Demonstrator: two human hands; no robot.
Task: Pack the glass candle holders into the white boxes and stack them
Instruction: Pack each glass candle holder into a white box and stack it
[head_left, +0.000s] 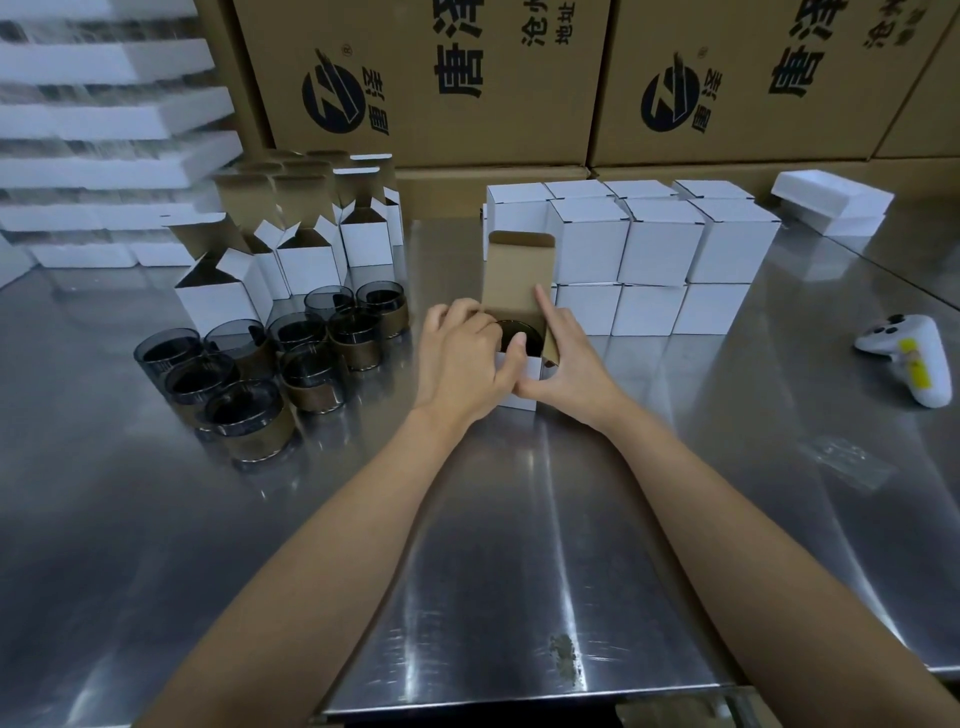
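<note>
An open white box (525, 387) stands on the steel table (519, 545) at centre, its brown lid flap (519, 270) upright. A dark glass candle holder (522, 335) sits inside it. My left hand (462, 358) curls over the box's left side, thumb at the front rim. My right hand (569, 364) holds the right side flap, index finger straight along it, thumb on the front wall. Several dark glass candle holders (306, 374) with brown bands stand to the left. Closed white boxes (660, 249) are stacked two high behind.
Several open white boxes (306, 249) with raised flaps stand at back left. Large brown cartons (441, 83) line the back wall. White foam trays (104, 119) are piled at far left, a foam piece (831, 202) at back right. A white controller (909, 358) lies at right.
</note>
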